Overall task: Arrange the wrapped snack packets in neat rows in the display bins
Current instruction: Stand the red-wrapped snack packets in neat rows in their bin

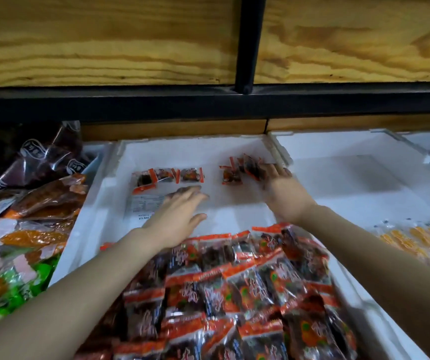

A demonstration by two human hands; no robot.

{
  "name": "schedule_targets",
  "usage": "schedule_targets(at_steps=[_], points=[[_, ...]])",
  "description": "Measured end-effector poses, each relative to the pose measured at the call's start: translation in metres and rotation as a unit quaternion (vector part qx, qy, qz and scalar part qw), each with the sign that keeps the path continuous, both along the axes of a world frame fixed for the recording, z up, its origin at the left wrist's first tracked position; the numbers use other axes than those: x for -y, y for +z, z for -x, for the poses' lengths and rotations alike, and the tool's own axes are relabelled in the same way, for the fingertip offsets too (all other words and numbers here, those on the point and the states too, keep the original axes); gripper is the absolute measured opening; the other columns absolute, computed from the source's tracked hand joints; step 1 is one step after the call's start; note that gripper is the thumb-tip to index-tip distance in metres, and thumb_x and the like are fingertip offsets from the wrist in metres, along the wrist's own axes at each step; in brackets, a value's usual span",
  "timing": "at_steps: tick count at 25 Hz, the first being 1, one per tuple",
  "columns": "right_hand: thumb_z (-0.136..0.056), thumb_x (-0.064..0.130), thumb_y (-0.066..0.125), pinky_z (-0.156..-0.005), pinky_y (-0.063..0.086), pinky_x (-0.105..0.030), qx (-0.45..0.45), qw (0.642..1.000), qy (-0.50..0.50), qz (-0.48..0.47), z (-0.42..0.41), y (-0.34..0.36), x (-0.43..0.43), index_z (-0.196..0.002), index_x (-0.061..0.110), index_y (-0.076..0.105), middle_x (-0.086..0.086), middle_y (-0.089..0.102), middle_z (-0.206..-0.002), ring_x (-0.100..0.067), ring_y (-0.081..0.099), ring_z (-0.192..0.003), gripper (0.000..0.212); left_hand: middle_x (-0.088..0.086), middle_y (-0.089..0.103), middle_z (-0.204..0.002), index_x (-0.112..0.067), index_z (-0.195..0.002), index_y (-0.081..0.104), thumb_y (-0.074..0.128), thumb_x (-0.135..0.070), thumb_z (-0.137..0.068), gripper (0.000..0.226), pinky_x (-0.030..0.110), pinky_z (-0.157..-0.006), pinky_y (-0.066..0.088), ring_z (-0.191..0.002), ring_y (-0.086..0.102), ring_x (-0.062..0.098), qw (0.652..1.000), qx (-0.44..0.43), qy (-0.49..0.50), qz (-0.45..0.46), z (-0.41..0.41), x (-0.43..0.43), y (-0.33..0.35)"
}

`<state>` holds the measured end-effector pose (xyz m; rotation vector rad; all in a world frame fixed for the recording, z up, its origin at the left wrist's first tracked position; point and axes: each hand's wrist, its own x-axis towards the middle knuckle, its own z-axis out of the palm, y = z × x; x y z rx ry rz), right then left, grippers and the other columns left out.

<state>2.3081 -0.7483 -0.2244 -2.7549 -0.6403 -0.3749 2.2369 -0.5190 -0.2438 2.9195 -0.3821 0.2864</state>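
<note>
Risk: the right hand (281,188), fingers straight & gripping nothing, is pushing leaning packets (250,168) into the far right corner of the foam bin (97,203); they could be tipping out of line w/ the far-edge row (168,175). The left hand (180,216) is lying flat, open, empty, by a label sheet (143,205). A big pile (234,281) is crowding the near edge under both forearms.

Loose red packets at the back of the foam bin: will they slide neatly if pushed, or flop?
The loose packets look small, so probably light, sliding easily on the foam bin floor. Those by the right hand lean unevenly, so likely to tip or overlap.
</note>
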Motion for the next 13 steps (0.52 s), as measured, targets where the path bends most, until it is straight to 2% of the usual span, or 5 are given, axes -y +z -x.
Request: schedule_targets(at_steps=[2, 5, 7, 10, 13], points=[[-0.095, 0.021, 0.051, -0.108, 0.023, -0.034, -0.03, 0.999, -0.037, 0.015, -0.044, -0.007, -0.013, -0.147, 0.011, 0.019, -0.01, 0.024, -0.151, -0.027, 0.022, -0.139, 0.062, 0.001, 0.01, -0.161, -0.021, -0.149, 0.026, 0.043, -0.03, -0.101, 0.052, 0.035, -0.118, 0.012, -0.147, 0.011, 0.02, 0.998, -0.017, 0.058, -0.02, -0.038, -0.019, -0.008], [-0.096, 0.03, 0.048, -0.11, 0.023, -0.039, -0.033, 0.997, -0.062, -0.01, -0.092, -0.025, -0.03, -0.145, 0.01, 0.019, -0.013, 0.026, -0.148, -0.032, 0.026, -0.137, 0.061, 0.003, -0.002, -0.162, -0.023, -0.152, 0.015, 0.048, -0.037, -0.098, 0.064, 0.045, -0.118, 0.003, -0.148, -0.001, 0.028, 0.987, -0.016, 0.153, -0.055, -0.088, -0.048, -0.016], [-0.092, 0.029, 0.056, -0.11, 0.027, -0.042, -0.041, 0.998, -0.047, -0.027, -0.113, -0.036, -0.041, -0.146, 0.01, 0.018, -0.014, 0.025, -0.148, -0.033, 0.029, -0.136, 0.069, 0.008, -0.004, -0.161, -0.023, -0.152, 0.011, 0.056, -0.045, -0.092, 0.078, 0.054, -0.117, 0.005, -0.147, -0.002, 0.036, 0.978, -0.031, 0.205, -0.029, -0.11, -0.069, -0.025], [-0.085, 0.025, 0.066, -0.108, 0.031, -0.04, -0.079, 0.995, -0.044, -0.05, -0.134, -0.042, -0.055, -0.146, 0.01, 0.02, -0.015, 0.03, -0.146, -0.033, 0.034, -0.133, 0.078, 0.012, -0.001, -0.16, -0.022, -0.152, 0.01, 0.063, -0.052, -0.085, 0.092, 0.054, -0.116, 0.01, -0.144, 0.003, 0.041, 0.97, -0.063, 0.228, 0.061, -0.126, -0.088, -0.039], [-0.08, 0.031, 0.069, -0.106, 0.036, -0.042, -0.09, 0.996, -0.007, -0.018, -0.146, -0.043, -0.066, -0.142, 0.015, 0.032, -0.012, 0.042, -0.14, -0.034, 0.043, -0.126, 0.074, 0.009, 0.021, -0.152, -0.019, -0.146, 0.029, 0.071, -0.041, -0.081, 0.081, 0.045, -0.112, 0.024, -0.138, 0.019, 0.035, 0.98, -0.026, 0.173, 0.095, -0.134, -0.086, -0.043]])
